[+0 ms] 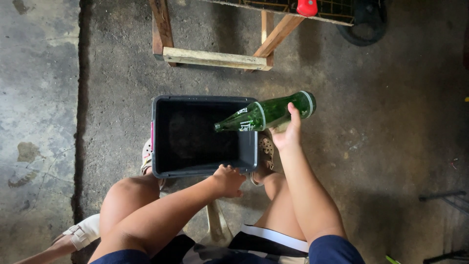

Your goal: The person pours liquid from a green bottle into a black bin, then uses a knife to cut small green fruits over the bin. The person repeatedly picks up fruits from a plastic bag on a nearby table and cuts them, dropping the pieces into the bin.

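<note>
a: what lies left of the black bin (166,142)?

b: bare concrete floor (39,98), pale grey and blotched, with a dark seam running top to bottom just left of the bin. low down, well left of the bin, a pale sandal (83,232) on someone's foot.

a: and at the bin itself?

b: it sits on darker, rougher concrete between the person's knees, open side up, inside dark. the left hand (228,180) is clenched over the bin's near rim. a light perforated shoe (266,146) shows just right of the bin, another peeks out at its left edge.

a: the bottle?

b: the green glass bottle (266,113) lies nearly level over the bin's far right corner, neck pointing into the bin, base sticking out past its right wall. the right hand (287,133) is grasping it from below near the base.

a: beyond the bin?

b: a wooden frame (215,57) of rough planks, a red cap-like thing (307,7) on mesh above it, a dark round thing (364,27) further right.
</note>
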